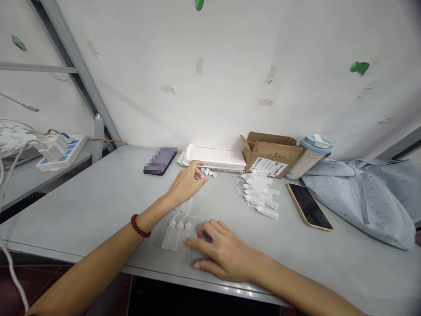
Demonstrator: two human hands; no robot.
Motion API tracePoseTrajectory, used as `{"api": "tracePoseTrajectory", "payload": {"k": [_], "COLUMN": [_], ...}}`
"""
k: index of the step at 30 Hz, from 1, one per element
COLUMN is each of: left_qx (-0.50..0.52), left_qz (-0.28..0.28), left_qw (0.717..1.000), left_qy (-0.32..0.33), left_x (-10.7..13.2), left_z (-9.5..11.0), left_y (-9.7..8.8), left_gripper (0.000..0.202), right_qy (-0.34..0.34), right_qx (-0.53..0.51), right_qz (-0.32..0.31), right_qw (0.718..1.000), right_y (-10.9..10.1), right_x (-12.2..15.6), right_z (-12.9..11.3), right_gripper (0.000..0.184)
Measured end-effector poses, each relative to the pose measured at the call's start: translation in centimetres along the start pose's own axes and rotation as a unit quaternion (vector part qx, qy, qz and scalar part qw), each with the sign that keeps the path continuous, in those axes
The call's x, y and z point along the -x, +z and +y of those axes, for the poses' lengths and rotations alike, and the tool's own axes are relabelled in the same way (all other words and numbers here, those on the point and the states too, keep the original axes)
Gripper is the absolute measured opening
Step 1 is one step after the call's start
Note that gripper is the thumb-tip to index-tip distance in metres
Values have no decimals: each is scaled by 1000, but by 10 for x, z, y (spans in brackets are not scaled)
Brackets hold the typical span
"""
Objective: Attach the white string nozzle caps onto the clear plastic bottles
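Note:
My left hand (188,183) is over the table beside a small cluster of white caps (210,172). Its thumb and forefinger are apart, the other fingers curl inward, and nothing shows between them. My right hand (225,252) hovers low near the front edge, fingers spread, the forefinger tip at a row of small translucent squeeze bottles (176,235) lying side by side; I cannot tell if it touches them. Thin curved tubes rise from their tops. Another translucent bottle (185,205) is partly hidden under my left wrist. A pile of similar bottles (263,197) lies to the right.
At the back lie a stack of white packaging (217,158), an open cardboard box (272,153) and a tumbler (309,158). A phone (309,207) rests beside a blue-grey cloth bag (358,202). A dark phone-like device (160,161) and a power strip (62,153) are left.

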State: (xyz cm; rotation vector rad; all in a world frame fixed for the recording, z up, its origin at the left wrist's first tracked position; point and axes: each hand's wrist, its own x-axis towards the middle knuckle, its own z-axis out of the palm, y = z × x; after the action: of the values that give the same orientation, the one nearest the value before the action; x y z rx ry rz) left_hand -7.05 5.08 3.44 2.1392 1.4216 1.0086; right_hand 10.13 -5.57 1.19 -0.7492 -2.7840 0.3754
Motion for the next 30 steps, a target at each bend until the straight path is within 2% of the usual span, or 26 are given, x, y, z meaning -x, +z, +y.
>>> {"api": "tracePoseTrajectory", "payload": {"k": [6, 10, 14, 17, 20, 23, 26, 30], "left_qx": [-4, -5, 1, 55, 168, 263, 299, 345], "left_qz": [-2, -7, -5, -14, -66, -147, -194, -228], "left_qw": [1000, 1000, 1000, 998, 980, 946, 925, 897], "left_qy": [-3, 3, 7, -23, -88, -115, -130, -157], "left_x": [0, 1, 0, 0, 0, 1, 3, 5], "left_z": [-1, -1, 0, -1, -1, 1, 6, 13], "left_y": [2, 2, 2, 2, 0, -3, -5, -5], "left_gripper": [37, 35, 32, 27, 26, 24, 22, 24], "right_qy": [9, 17, 18, 21, 36, 47, 45, 36], "right_qx": [22, 74, 111, 135, 163, 179, 180, 169], "right_qz": [-6, -15, 20, 69, 118, 170, 215, 241], "right_qw": [1000, 997, 993, 988, 979, 968, 959, 955], "right_y": [0, -1, -1, -2, -4, -8, -11, -13], "right_x": [-4, 1, 7, 10, 11, 12, 13, 14], "right_z": [2, 5, 17, 26, 33, 37, 37, 36], "right_gripper": [37, 30, 24, 22, 23, 24, 23, 19]}}
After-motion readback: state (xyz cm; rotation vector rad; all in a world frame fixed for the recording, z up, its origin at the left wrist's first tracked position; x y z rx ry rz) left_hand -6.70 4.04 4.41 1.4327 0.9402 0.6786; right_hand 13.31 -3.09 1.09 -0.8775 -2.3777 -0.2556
